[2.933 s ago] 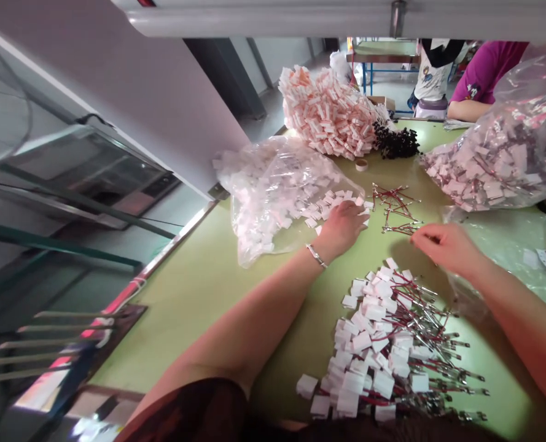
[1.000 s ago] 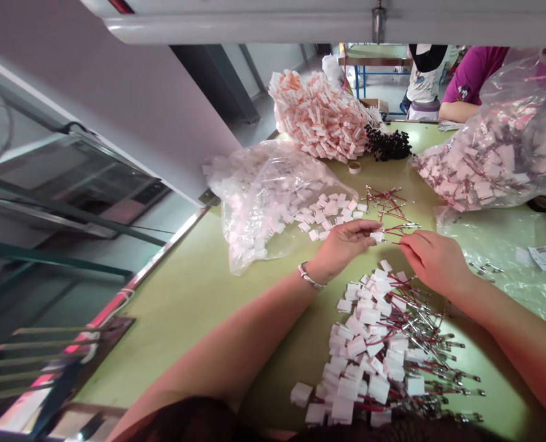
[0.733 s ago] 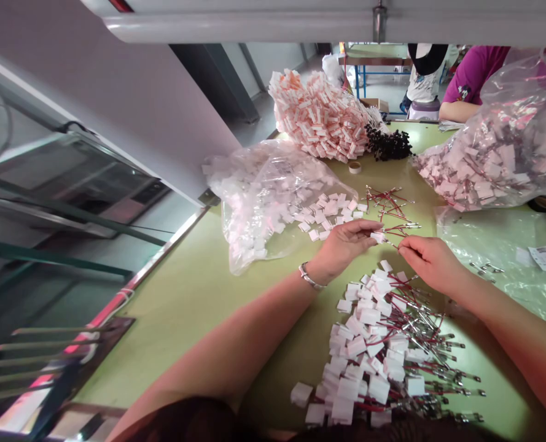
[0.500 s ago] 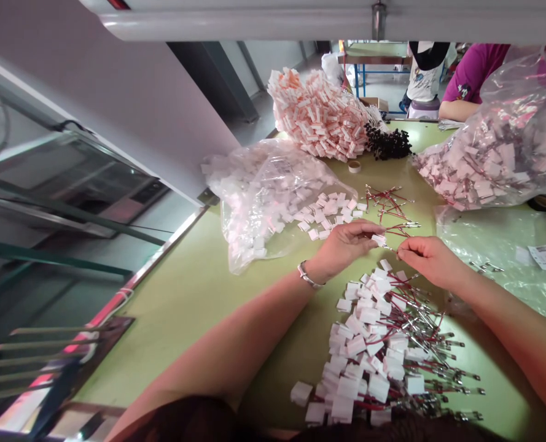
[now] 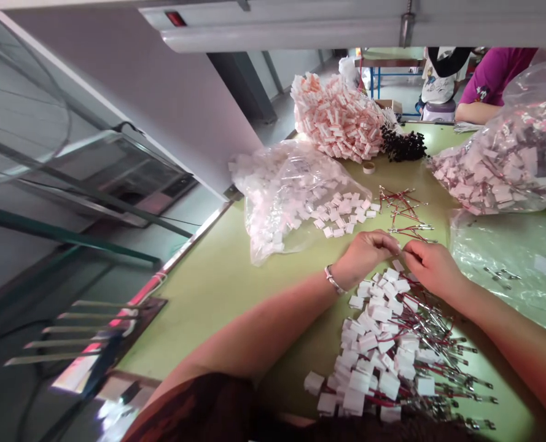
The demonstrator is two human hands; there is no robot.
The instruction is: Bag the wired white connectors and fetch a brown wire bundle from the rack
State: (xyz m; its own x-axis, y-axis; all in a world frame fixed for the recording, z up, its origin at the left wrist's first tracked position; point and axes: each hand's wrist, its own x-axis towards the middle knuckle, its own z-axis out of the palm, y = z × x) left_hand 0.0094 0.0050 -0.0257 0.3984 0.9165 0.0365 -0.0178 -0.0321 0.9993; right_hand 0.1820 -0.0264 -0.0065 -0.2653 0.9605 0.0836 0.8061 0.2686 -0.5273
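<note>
My left hand (image 5: 369,255), with a bracelet at the wrist, is pinched closed at its fingertips. The white connector housing seen in it earlier is now almost wholly hidden by the fingers. My right hand (image 5: 432,264) is closed too, its thumb and forefinger nearly touching the left fingertips; the thin red wire it pinched is covered. Just below both hands lies a heap of white connector housings (image 5: 369,341) with red wires and metal terminals (image 5: 438,328) pointing right. Behind the fingers are loose red wires with metal ends (image 5: 399,202).
Left of the wires, loose white housings (image 5: 341,212) spill from a clear bag (image 5: 282,190). Farther back are a large pile of pinkish-white connectors (image 5: 337,120), black parts (image 5: 404,145) and a tape roll (image 5: 368,167). A filled bag (image 5: 507,162) stands right, near a person's purple sleeve (image 5: 498,77).
My hands have come together, closing the gap where the white housing and a metal terminal showed. The whole view has shifted slightly, moving the table's things rightward in the picture.
</note>
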